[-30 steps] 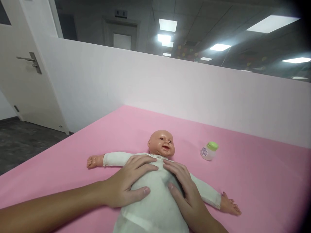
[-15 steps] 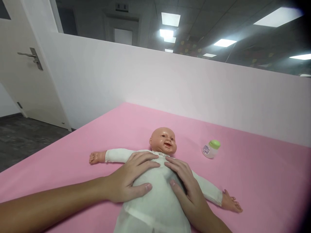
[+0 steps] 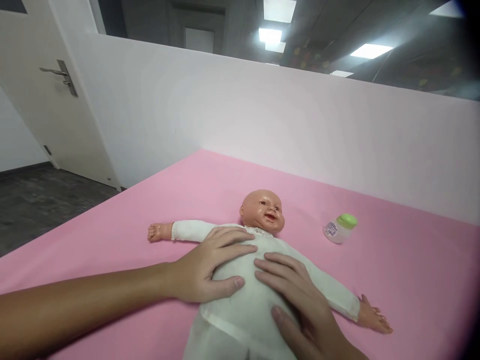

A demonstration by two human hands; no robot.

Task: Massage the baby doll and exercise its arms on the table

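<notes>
A baby doll [image 3: 243, 280] in a white cloth outfit lies on its back, arms spread wide and its bald head toward the far wall. Across the upper chest, on the left of the picture, rests my left hand [image 3: 213, 262], fingers stretched flat and thumb apart. My right hand [image 3: 300, 295] lies on the other side of the chest, lower down, with its fingers extended and the thumb spread toward the belly. Neither hand grips anything. The doll's legs run out of view at the bottom edge.
A small clear bottle with a green cap [image 3: 340, 229] stands to the right of the doll's head. The pink tabletop [image 3: 180, 185] meets a white wall [image 3: 262, 110] with a window above. At the left is a door [image 3: 56, 90] with a metal handle.
My right hand has slid down the doll's chest, away from the neck. My left hand stays on the upper chest. The whole view has shifted slightly, moving everything rightward and up.
</notes>
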